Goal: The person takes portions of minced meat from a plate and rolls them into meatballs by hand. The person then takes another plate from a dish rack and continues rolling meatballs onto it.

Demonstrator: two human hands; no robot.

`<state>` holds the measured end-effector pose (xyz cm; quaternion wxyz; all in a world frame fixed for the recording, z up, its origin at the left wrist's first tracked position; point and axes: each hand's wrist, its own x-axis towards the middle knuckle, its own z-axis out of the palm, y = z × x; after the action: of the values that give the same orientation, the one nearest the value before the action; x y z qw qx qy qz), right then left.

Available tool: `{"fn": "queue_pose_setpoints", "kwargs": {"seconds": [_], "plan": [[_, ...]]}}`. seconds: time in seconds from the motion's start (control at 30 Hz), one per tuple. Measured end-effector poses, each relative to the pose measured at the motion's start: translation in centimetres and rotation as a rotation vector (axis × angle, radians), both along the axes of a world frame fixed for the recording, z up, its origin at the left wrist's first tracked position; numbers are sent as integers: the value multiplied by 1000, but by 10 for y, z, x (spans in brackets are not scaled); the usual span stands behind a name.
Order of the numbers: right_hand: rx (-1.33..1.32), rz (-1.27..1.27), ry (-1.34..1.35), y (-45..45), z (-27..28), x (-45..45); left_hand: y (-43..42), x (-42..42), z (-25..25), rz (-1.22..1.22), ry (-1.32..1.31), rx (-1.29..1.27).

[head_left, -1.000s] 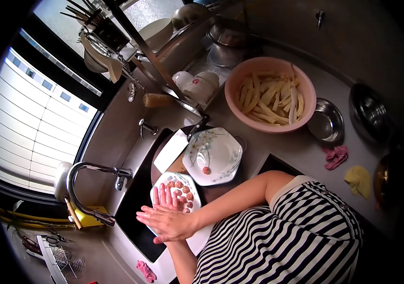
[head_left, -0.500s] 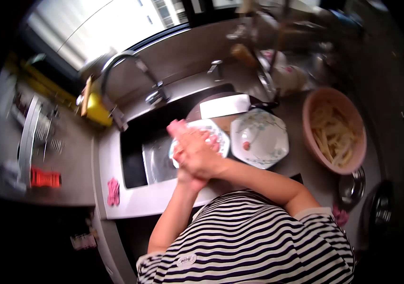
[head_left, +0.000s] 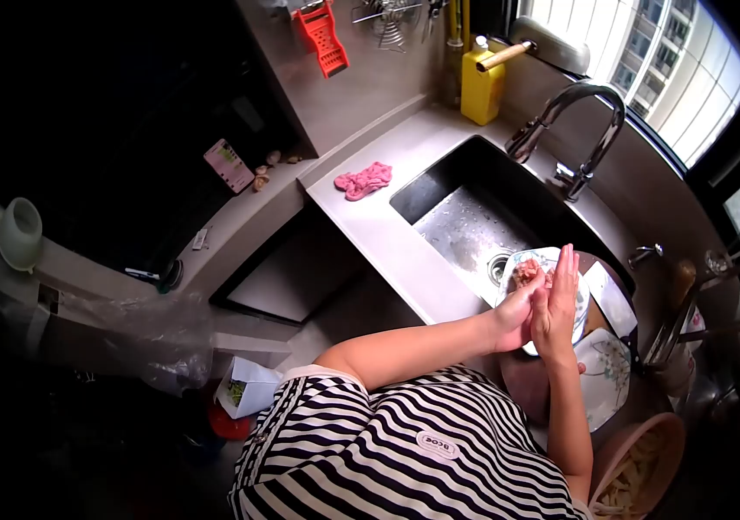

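Note:
My left hand (head_left: 513, 321) and my right hand (head_left: 555, 314) are pressed together over a white patterned plate (head_left: 580, 322). The right fingers are straight and stretched out; the left fingers are mostly hidden behind them, with the thumb showing. Whatever lies between the palms, if anything, is hidden. Pinkish raw minced meat (head_left: 526, 273) lies on the plate just beyond the left thumb. Beside my right wrist is a second white plate (head_left: 609, 381) with a leaf design. A small pink meat lump (head_left: 581, 368) sits at its near-left edge.
A dark sink (head_left: 465, 221) with a chrome faucet (head_left: 617, 108) lies beyond my hands. A cleaver (head_left: 610, 299) rests right of the meat plate. A pink bowl of pale strips (head_left: 634, 472) stands at lower right. A pink cloth (head_left: 363, 180) and yellow bottle (head_left: 482, 87) are on the counter.
My view has turned left, so the sink and plates appear further right. The hands stay together over the meat plate; the right fingers now point up, stretched out.

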<state>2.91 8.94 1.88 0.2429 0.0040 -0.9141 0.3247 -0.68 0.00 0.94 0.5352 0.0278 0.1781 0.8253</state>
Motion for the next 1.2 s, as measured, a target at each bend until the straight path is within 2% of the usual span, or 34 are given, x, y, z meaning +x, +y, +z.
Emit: {"fn": "queue_pose_setpoints", "kwargs": {"seconds": [0.03,0.1,0.17,0.2,0.23,0.27,0.37,0.43,0.5,0.53,0.63,0.67,0.7,0.73,0.77,0.83,0.9,0.93,0.97,1.0,1.1,1.17,1.2], "plan": [[99,23,-36,-3,-2,6,1,-10,-20,-47,99,141],[-69,215,-68,-27,3,20,-5,-15,-2,44,83,-102],[-101,253,18,-44,18,23,-7,-16,-1,6,77,-68],[-233,284,10,-39,15,18,-4,-11,-6,9,83,-58],[-350,179,3,-40,19,13,1,-5,-11,8,90,-48],[-291,137,24,-29,16,6,5,4,-13,110,213,-4],[24,-13,47,6,4,-4,0,5,-2,18,7,-40],[68,9,12,5,-6,5,-8,-6,-2,-18,88,83],[-63,166,-55,-18,4,20,-12,-12,-1,7,26,12],[-56,217,-5,-34,11,24,-4,-13,-7,41,32,-122],[-120,262,88,-39,12,16,3,-2,-34,-73,130,-16],[-121,195,69,-27,10,6,-2,3,-31,-85,216,161],[-121,129,45,-14,6,0,0,11,-24,-40,109,-14],[-65,49,31,-2,1,-2,-2,13,-11,-40,34,-7],[162,-66,17,10,-4,-4,-3,12,-5,-39,-39,3],[290,-130,-69,19,-14,1,-7,2,-22,-73,-92,10],[346,-81,-56,18,-9,6,-13,-5,-28,-63,-100,-159],[328,-48,-5,20,-1,7,-13,-11,-45,-94,-74,-11],[307,-15,43,20,11,9,-13,-10,-26,-48,-109,-172],[170,-1,74,17,29,13,-12,-13,-30,-45,-102,-177],[17,1,84,11,105,47,-15,-14,-24,-49,-121,-190],[-325,251,282,15,140,79,-15,-15,-17,-65,-125,-274],[-640,556,397,18,154,81,-15,-17,-14,-69,-135,-296]]}}
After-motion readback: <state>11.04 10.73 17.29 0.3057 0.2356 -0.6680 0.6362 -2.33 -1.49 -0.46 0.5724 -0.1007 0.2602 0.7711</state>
